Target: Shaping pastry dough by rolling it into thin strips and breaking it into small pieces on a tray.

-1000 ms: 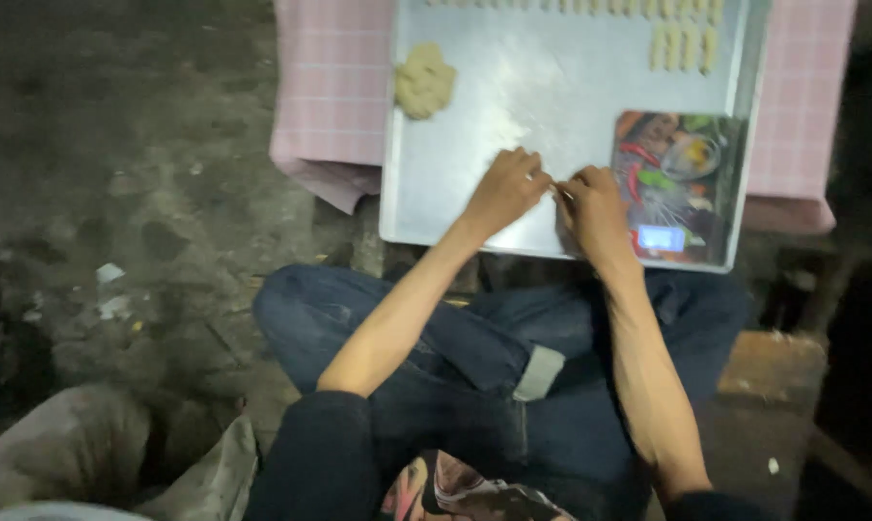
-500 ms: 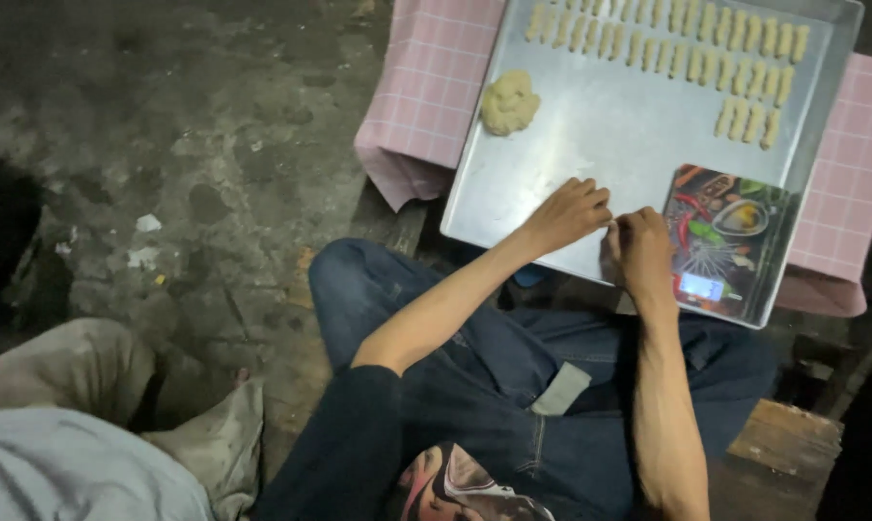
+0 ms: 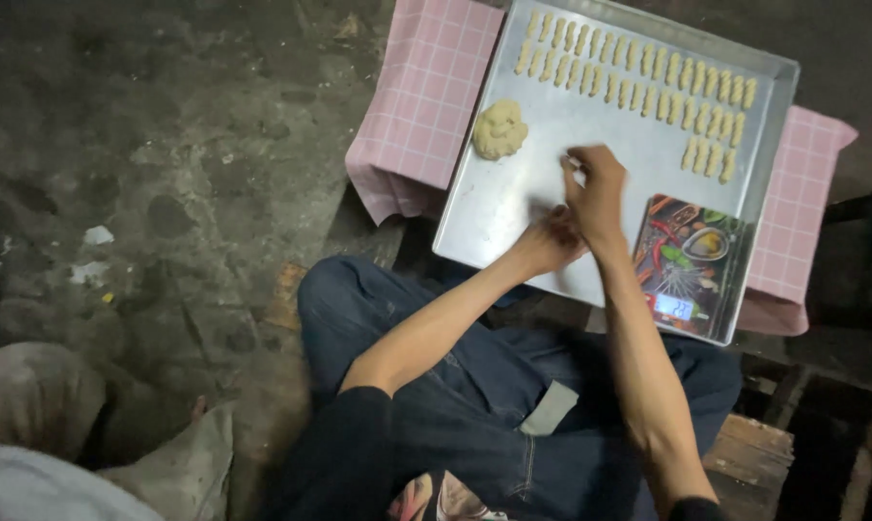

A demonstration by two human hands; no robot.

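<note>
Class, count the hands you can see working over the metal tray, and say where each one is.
2. The left hand is at the tray's near edge; the right hand is just beyond it, over the tray's middle. None seem hidden.

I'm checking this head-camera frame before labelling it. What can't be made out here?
- Right hand: motion-blurred in the head view, so whether its fingers hold dough is unclear.
- Left hand: its fingertips are hidden by the right hand.
- Kitchen scale: its display is too small to read.
- Metal tray: its near edge is partly hidden behind the forearms.
- Dough lump: its surface detail is too small to judge.
</note>
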